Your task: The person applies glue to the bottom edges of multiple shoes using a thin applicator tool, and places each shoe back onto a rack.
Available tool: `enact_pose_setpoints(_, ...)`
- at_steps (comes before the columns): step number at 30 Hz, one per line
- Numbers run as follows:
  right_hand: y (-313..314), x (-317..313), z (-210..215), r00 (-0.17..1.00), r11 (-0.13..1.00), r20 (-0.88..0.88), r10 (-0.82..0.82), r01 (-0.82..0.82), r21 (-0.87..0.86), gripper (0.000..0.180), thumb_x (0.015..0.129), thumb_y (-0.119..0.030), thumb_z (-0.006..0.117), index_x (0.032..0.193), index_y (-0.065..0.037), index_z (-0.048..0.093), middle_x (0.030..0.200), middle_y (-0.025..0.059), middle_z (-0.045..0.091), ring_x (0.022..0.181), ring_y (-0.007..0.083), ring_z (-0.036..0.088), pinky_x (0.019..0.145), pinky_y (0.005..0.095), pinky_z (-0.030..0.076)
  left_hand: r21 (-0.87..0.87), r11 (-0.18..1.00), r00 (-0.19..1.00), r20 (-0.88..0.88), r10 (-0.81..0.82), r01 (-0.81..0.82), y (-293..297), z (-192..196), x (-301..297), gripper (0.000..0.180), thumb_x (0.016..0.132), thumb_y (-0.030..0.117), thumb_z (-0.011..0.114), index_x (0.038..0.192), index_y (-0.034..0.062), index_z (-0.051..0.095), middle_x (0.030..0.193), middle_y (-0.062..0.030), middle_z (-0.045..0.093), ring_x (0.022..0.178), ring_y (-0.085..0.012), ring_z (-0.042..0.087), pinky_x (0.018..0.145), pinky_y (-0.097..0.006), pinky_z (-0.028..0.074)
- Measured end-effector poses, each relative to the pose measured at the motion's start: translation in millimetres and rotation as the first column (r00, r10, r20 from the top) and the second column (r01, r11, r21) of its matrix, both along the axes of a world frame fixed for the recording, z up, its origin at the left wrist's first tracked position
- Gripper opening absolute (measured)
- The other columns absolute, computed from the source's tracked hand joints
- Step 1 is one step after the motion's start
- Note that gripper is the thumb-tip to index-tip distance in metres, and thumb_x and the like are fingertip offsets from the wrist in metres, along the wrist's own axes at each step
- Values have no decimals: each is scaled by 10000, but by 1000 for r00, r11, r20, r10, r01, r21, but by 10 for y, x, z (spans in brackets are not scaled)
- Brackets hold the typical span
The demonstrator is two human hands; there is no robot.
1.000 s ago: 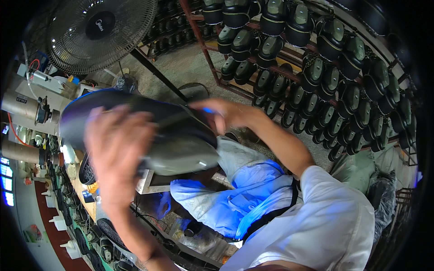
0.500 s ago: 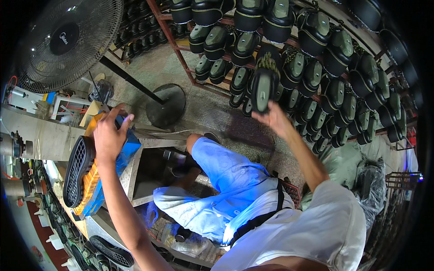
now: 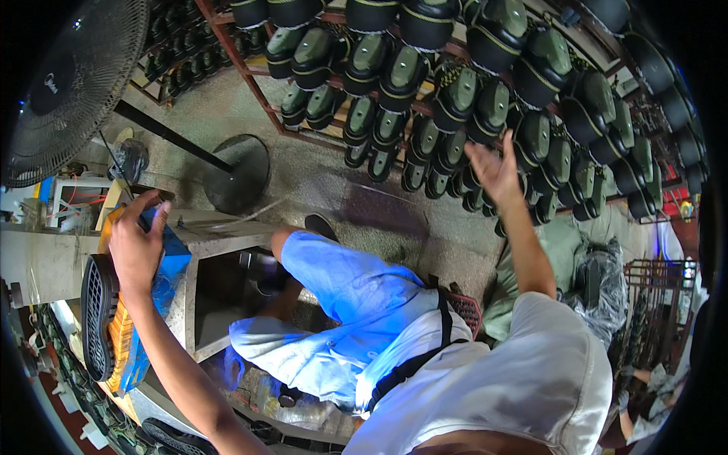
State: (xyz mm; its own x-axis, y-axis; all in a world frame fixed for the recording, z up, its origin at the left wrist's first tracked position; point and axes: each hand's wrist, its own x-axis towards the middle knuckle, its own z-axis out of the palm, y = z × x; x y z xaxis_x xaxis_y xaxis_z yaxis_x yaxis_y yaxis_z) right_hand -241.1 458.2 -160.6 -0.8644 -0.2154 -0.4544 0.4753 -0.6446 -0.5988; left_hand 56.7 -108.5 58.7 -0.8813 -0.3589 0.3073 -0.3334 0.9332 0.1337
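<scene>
My right hand (image 3: 497, 174) is raised in front of the shoe rack, fingers spread, nothing in it. Just beyond it are black shoes with green toe tops (image 3: 491, 110), toes toward me. At the left, my left hand (image 3: 136, 246) rests over the top of a blue and orange block (image 3: 168, 265), with thumb and fingers apart. A small dark thing shows by its fingertips, too unclear to name. Against the near side of the block, below that hand, a black shoe sole (image 3: 98, 318) stands on edge, its grid-like face outward.
A reddish metal rack (image 3: 254, 91) with rows of shoes spans the far side. A standing fan (image 3: 57, 87) with a round base (image 3: 236, 174) is at far left. Another sole (image 3: 178, 436) lies at lower left. Plastic-wrapped bags (image 3: 599, 288) sit at right; another person's hands (image 3: 626, 398) show at lower right.
My right hand has let go of the shoe it held by the rack and moved slightly right. The view has shifted, so the scene sits further left; my left hand stays at the block.
</scene>
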Motion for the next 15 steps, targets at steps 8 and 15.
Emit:
enact_pose_setpoints(8, 76, -78, 251, 994, 996, -64, 86, -84, 31, 764, 1019, -512, 610, 1476, 60, 394, 1466, 283, 517, 1285, 441, 604, 1155, 500, 503, 2, 999, 999, -19, -42, 42, -7, -13, -123, 287, 976, 288, 730, 1173, 78, 745, 1054, -147, 778, 985, -373, 730, 829, -423, 565)
enact_pose_setpoints(15, 383, 2011, -112, 870, 713, -37, 492, -378, 591, 651, 1045, -494, 546, 1461, 2, 471, 1330, 214, 638, 1213, 322, 670, 1091, 464, 517, -293, 938, 946, -205, -251, 185, 331, -6, -97, 209, 951, 156, 723, 1143, 76, 741, 1149, -125, 746, 1118, -338, 680, 970, -452, 522)
